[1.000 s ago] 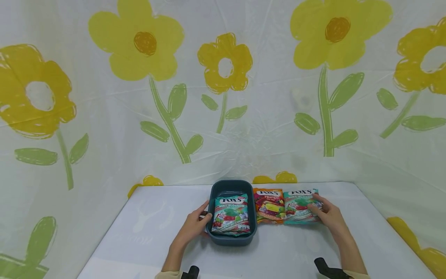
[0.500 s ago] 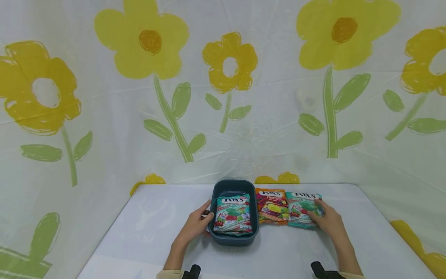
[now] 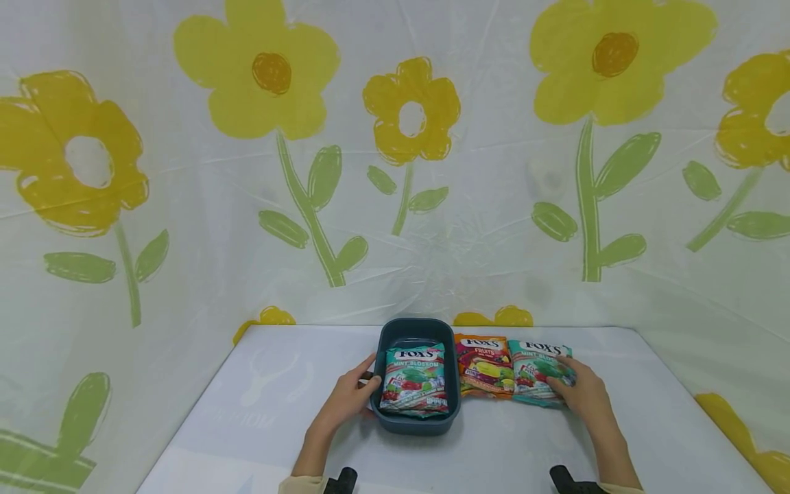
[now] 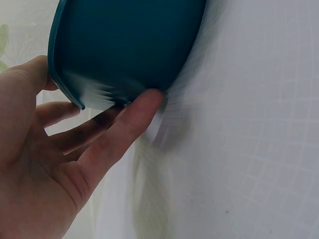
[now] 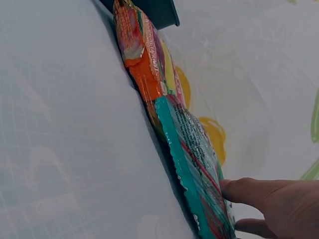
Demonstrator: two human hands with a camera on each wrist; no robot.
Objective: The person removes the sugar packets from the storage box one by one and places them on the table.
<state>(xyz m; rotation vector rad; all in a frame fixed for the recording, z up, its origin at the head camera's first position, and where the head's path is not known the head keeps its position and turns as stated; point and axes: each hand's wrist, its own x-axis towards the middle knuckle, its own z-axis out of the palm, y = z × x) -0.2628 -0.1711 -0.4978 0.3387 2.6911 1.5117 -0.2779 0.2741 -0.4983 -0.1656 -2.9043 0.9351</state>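
Note:
At mid-table stands a dark teal plastic bin point(image 3: 415, 427). Inside lies a green mint candy bag point(image 3: 413, 381). My left hand point(image 3: 345, 398) holds the bin by its left side; in the left wrist view some fingers pass behind the rim and one presses low against the wall. Right of the bin lies an orange fruit candy bag point(image 3: 485, 363), and beside it a second green candy bag point(image 3: 538, 374). My right hand point(image 3: 586, 394) rests its fingers on top of that second bag; in the right wrist view a fingertip point(image 5: 227, 186) touches its upper face.
All of this is on a white table point(image 3: 247, 418). Behind it hangs a white curtain point(image 3: 481, 226) printed with yellow flowers. Beneath the fingers some of the second green bag is hidden. A black wrist strap piece point(image 3: 570, 477) shows at each forearm.
The right hand has moved slightly down and left over the second green bag, which has turned a little. The bin and left hand stay as they were; the head view has shifted slightly.

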